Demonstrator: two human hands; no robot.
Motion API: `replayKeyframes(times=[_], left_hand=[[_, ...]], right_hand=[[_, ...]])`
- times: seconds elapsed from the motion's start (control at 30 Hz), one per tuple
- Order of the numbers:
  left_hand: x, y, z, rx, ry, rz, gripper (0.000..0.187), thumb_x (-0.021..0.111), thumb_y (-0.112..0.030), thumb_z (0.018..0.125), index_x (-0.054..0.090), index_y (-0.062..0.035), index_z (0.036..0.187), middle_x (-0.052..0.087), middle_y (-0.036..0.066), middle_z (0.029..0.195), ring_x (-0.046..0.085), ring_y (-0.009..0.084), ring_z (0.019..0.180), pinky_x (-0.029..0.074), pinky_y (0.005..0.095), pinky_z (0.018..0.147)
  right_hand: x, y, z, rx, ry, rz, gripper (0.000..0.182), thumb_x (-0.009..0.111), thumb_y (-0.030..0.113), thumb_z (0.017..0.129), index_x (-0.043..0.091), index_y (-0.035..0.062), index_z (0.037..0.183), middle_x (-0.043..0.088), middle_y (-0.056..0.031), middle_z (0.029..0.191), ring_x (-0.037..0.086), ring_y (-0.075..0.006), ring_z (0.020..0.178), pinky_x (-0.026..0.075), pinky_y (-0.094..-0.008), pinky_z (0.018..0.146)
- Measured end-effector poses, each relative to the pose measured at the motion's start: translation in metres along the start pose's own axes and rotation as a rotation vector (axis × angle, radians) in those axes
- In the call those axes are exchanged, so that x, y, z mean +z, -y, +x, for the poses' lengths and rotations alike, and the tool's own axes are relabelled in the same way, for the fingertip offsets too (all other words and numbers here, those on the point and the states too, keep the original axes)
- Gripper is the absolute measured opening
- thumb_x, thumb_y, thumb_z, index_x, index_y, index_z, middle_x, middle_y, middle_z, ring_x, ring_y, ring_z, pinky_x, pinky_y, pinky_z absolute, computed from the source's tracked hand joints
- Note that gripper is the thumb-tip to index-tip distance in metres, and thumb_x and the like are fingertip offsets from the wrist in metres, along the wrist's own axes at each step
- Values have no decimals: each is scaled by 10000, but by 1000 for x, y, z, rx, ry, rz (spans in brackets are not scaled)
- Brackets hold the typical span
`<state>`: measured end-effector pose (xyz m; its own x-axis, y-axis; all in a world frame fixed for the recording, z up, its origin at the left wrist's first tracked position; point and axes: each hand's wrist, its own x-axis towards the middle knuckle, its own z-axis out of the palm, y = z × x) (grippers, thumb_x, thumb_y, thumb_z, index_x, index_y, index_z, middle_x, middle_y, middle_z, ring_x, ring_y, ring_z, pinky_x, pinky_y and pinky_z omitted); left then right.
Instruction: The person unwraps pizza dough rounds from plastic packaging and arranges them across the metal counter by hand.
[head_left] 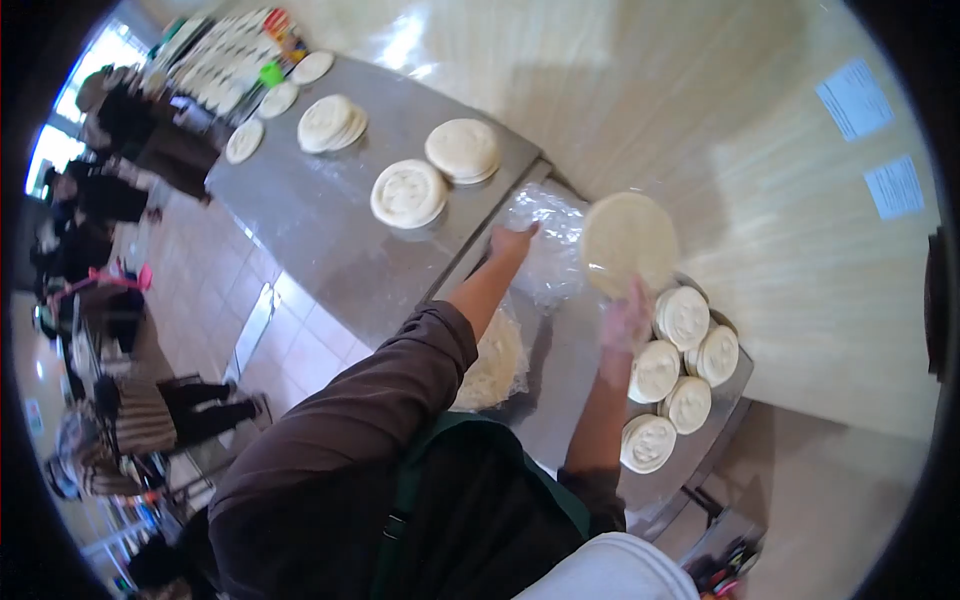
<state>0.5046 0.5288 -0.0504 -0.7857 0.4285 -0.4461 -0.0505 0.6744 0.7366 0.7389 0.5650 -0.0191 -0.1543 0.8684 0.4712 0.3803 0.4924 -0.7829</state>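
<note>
My left hand [513,246] is closed on the edge of a clear, crinkled plastic bag [552,225]. In my right hand [627,318], slightly blurred by motion, is a pale round flatbread [629,243], gripped at its near edge and raised over the metal table beside the bag. Close to my right wrist stand several stacks of pale flatbreads [685,318] with patterned tops. Below my left forearm, partly covered by it, lies another pale mass in clear plastic [493,365]; its exact shape is hidden.
A second metal table [330,210] carries more stacks of flatbread [409,193] and single rounds [244,141] at its far end. A pale wall [640,90] with two paper sheets [855,99] runs alongside. Several people [150,420] are on the tiled floor at left.
</note>
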Motion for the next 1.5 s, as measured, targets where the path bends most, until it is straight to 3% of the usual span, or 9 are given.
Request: replayKeyframes(times=[0.13,0.27,0.33,0.53,0.7,0.93,1.07,1.23,1.5], left_hand=[[-63,-17,-22,357,-147,643,883,763,-444,747,390,114,1322,544,263,1257,546,374,1170,455,428,967],[-208,5,27,560,-201,168,766,726,-465,781,462,17,1314,478,257,1329,503,377,1198,444,428,972],[-299,34,104,463,-444,59,666,694,-451,817,516,-1,1275,535,239,1263,516,378,1168,421,441,982],[-444,84,347,-4,-619,-62,829,661,-645,745,532,-1,1251,550,282,1226,508,430,1171,383,450,1024],[-466,36,318,76,-526,308,808,766,-586,646,557,-76,1237,552,180,1213,474,330,1183,374,513,980],[-475,58,328,406,-463,128,722,756,-453,733,519,-32,1270,525,205,1231,466,371,1163,383,463,974],[-522,57,338,93,-56,-201,693,746,-430,765,522,10,1252,562,245,1158,524,391,1078,414,456,950],[-653,134,393,-60,-1047,79,606,621,-412,862,506,39,1251,487,260,1250,470,404,1160,384,490,972],[-743,215,417,-14,-566,-257,778,668,-536,794,512,92,1226,587,271,1166,565,365,1113,414,429,983]], right_hand=[[122,-108,-18,461,524,-341,517,589,328,879,540,-11,1266,573,-210,1262,580,-364,1103,420,-414,999],[114,-50,33,291,821,-587,627,629,377,848,505,-32,1307,566,-231,1265,567,-378,1129,421,-420,1003],[136,31,61,31,268,-1040,630,623,397,847,510,-15,1310,597,-239,1204,569,-374,1127,406,-424,1018],[405,212,108,37,1017,159,466,638,371,862,585,39,1184,663,-174,1096,629,-328,1028,488,-403,888],[627,282,55,257,813,-151,584,723,436,757,586,20,1143,642,-212,1109,618,-342,1042,480,-428,894],[613,393,19,43,435,-420,606,792,344,713,555,-3,1150,625,-213,1105,602,-372,1015,462,-449,901],[627,388,16,331,574,-125,578,801,298,737,538,6,1161,640,-163,1063,631,-284,942,500,-397,836],[648,423,-11,864,785,571,468,777,218,795,548,9,1146,642,-81,1014,615,-152,892,505,-305,792],[757,466,-123,915,1122,728,503,744,290,808,534,-2,1159,631,-99,1005,608,-176,876,506,-341,763]])
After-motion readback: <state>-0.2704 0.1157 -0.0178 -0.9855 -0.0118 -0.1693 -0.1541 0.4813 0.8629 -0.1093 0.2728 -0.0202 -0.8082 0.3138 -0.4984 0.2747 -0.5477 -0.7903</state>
